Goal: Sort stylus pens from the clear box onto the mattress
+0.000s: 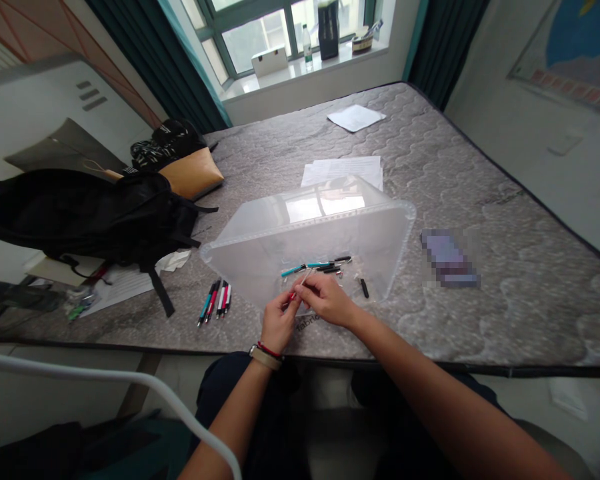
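My left hand [279, 323] is closed in a pinch on a red pen piece [293, 295], mostly covered by the fingers. Against it, my right hand [327, 301] pinches a thin pale stick [305, 275] that looks like a pen refill. Both hands meet at the mouth of a clear plastic bin [305, 233], tipped on its side and opening towards me. Inside lie teal pen parts [293, 271], black pen parts [330, 269] and a short black piece [364, 288]. Several pens [215, 301] in teal, red and white lie in a row left of the bin.
A black backpack [90, 213] and a tan pouch [195, 173] lie at the left of the quilted mattress [480, 200]. A blurred phone-like object [449, 259] is on the right. Papers [345, 170] lie behind the bin. A white curved tube [130, 377] crosses the lower left.
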`<state>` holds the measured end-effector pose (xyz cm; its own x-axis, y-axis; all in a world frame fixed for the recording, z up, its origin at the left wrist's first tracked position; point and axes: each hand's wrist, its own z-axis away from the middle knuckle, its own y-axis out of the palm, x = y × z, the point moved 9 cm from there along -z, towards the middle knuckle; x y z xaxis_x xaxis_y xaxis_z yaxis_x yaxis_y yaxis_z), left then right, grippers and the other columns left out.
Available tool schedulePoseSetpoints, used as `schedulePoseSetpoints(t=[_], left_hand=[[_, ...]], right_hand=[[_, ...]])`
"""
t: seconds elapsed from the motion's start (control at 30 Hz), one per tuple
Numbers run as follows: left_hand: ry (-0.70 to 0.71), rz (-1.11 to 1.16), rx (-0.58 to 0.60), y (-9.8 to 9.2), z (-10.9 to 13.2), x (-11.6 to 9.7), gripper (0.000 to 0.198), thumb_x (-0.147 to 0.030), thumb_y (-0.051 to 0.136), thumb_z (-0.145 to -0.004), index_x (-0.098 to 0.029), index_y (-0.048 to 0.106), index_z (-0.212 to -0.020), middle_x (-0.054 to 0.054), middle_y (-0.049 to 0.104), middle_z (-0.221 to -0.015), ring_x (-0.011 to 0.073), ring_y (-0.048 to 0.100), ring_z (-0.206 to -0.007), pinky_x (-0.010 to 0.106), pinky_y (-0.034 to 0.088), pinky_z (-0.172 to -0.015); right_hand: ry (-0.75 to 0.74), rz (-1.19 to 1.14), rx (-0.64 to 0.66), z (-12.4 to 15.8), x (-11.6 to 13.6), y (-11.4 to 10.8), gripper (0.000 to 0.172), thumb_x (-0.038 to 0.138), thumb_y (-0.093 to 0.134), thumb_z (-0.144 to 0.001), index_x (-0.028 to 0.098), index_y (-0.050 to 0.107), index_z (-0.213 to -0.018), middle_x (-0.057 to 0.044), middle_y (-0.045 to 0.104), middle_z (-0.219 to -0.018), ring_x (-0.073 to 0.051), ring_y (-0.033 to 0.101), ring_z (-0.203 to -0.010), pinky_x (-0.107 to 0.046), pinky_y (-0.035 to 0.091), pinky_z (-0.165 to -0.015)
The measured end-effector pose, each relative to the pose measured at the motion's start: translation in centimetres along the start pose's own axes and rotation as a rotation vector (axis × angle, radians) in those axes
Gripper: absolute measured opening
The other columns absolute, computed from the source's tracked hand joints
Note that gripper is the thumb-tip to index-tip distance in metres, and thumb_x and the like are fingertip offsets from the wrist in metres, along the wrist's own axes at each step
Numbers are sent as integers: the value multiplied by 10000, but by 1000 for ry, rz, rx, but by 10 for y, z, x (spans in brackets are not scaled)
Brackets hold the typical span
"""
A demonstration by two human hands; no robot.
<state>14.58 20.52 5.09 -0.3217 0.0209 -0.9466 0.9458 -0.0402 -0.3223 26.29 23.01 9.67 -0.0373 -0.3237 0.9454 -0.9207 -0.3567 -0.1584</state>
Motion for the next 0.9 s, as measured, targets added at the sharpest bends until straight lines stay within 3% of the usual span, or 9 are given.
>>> schedulePoseSetpoints(t=[0.13,0.2,0.3,0.37,0.47,0.57,0.73,0.9], left_hand=[[-22,-7,2,0,1,1,355,-444,597,-859,-144,719,-1005,45,722,-872,192,637,-799,262,479,-708],[-8,-11,16,1,1,0,351,-445,586,-867,-149,719,-1001,51,722,-878,196,637,-811,264,479,-716],[8,0,9,-1,1,-2,341,-446,581,-871,-165,707,-1019,61,716,-944,194,635,-865,266,474,-774],[-24,7,-35,-5,1,1,360,-463,563,-879,-175,688,-1056,53,703,-914,161,620,-782,249,471,-734],[-94,52,-105,-12,2,7,419,-511,499,-902,-173,653,-1095,10,628,-739,110,530,-605,211,435,-591],[-118,114,-140,-14,3,8,443,-535,500,-894,-171,619,-1118,-23,539,-665,97,480,-570,187,394,-523],[-90,130,-114,-10,5,0,433,-540,449,-920,-193,611,-1121,-41,486,-623,89,432,-537,189,362,-516],[-83,142,-68,-5,6,-4,429,-542,430,-925,-173,641,-983,-46,446,-568,84,401,-501,196,326,-490]], right_hand=[[-93,151,13,1,5,4,181,220,534,-906,154,696,-861,-36,659,-776,-145,567,-732,-260,409,-693],[-98,165,39,1,3,8,167,225,566,-892,160,701,-966,-35,661,-805,-145,565,-746,-259,413,-706],[-65,152,72,1,-3,9,418,281,662,-840,176,604,-1240,-14,649,-809,-134,550,-703,-249,424,-686],[-43,178,52,0,-7,0,473,300,654,-848,191,559,-1298,-7,647,-819,-126,541,-673,-245,428,-677],[20,307,-110,-2,-18,-32,307,278,506,-935,188,614,-1207,-34,665,-897,-133,562,-708,-252,433,-711],[161,530,-215,-1,-37,-59,233,237,475,-938,177,667,-1056,-64,662,-967,-159,590,-822,-265,425,-796],[432,795,5,6,-78,-55,167,231,579,-875,203,683,-1004,-76,629,-1065,-191,593,-958,-257,408,-835],[459,852,41,7,-84,-50,179,238,596,-865,206,680,-1020,-75,635,-1056,-203,593,-971,-260,406,-821]])
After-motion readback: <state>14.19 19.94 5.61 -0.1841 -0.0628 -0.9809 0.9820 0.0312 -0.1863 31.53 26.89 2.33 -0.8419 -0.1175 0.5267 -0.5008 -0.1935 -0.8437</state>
